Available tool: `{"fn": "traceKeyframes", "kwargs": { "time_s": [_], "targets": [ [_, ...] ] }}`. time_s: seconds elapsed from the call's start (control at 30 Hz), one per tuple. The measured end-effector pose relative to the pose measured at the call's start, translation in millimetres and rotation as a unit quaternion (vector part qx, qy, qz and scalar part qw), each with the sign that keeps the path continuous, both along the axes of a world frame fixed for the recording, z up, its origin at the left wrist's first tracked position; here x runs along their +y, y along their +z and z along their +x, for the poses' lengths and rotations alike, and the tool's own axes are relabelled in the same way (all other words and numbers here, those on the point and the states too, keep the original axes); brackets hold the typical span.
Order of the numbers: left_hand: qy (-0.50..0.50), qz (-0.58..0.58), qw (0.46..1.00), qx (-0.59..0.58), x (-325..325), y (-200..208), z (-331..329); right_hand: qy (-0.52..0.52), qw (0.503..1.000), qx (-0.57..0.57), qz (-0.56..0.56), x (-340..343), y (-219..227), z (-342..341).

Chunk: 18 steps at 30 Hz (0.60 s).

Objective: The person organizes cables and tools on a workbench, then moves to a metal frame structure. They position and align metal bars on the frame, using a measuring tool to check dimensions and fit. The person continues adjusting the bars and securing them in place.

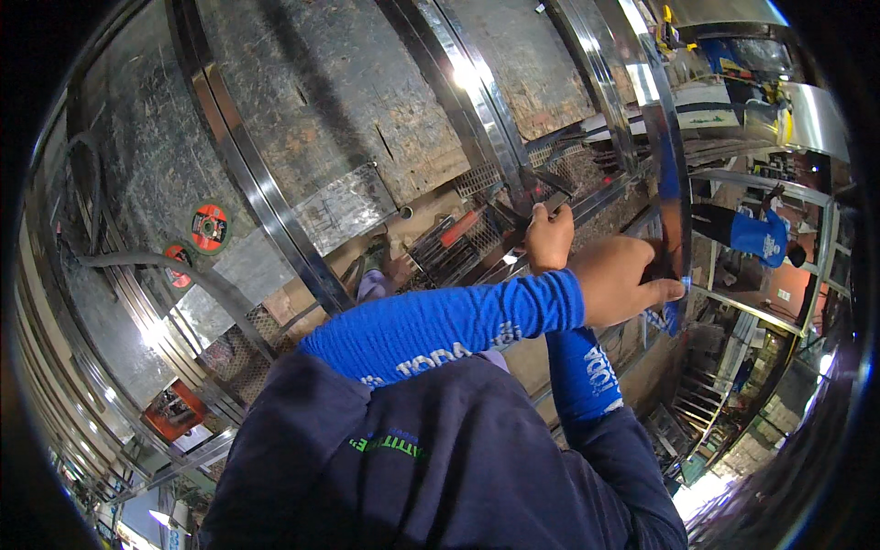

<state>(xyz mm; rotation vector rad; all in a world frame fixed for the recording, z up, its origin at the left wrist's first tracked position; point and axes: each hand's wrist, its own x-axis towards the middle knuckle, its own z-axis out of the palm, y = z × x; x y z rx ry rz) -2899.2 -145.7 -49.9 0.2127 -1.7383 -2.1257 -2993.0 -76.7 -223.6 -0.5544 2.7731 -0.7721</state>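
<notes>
My left arm crosses over my right one. My left hand (616, 282) is wrapped round a polished metal tube (672, 197) at the right, its thumb along the tube's near part. Behind it, my right hand (550, 240) is closed, fingertips pinched by a small dark flat piece (555, 203) whose kind I cannot make out. That hand is over a long metal bar (600, 194) that meets the shiny crosswise tubes (472, 87). Part of my right wrist is hidden behind my left forearm.
Dark worn boards (367, 101) lie under the tubes. Two red cutting discs (210, 228) rest at the left near a grey hose (174, 260). An orange-red box (174, 410) is at lower left. Another person in a blue shirt (760, 236) is at the far right, beside metal frames.
</notes>
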Motion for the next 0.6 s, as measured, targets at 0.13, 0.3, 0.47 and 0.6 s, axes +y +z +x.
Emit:
{"fn": "traceKeyframes", "kwargs": {
  "time_s": [0.13,0.3,0.47,0.6],
  "targets": [
    [0.115,-0.079,0.990,-0.003,-4,-65,13,0.031,0.912,0.345,0.220,-5,16,22],
    [0.313,-0.178,0.886,-0.291,-17,-195,39,0.038,0.998,-0.015,-0.042,-1,17,0],
    [0.214,0.015,0.944,-0.249,-19,-239,53,0.026,0.994,-0.053,-0.093,8,2,-4],
    [0.153,-0.074,0.944,-0.282,-25,-251,53,-0.017,0.993,-0.094,-0.062,4,7,-7]
  ]
}}
